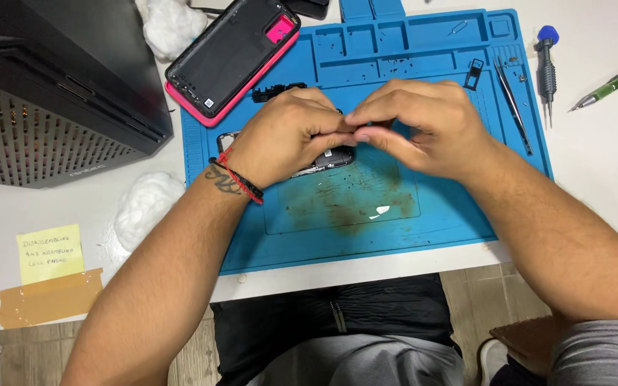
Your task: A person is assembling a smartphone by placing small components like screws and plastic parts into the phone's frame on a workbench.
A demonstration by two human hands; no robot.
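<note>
Phone chassis on blue mat: your left hand and right hand pinch something unseen; next, judged, needs fine fingertip control.

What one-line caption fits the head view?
Both hands, left and right, pinch a small part above an opened phone on a blue repair mat.

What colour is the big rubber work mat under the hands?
Blue rubber work mat, with brown stains in the middle; seen in the head view.
</note>
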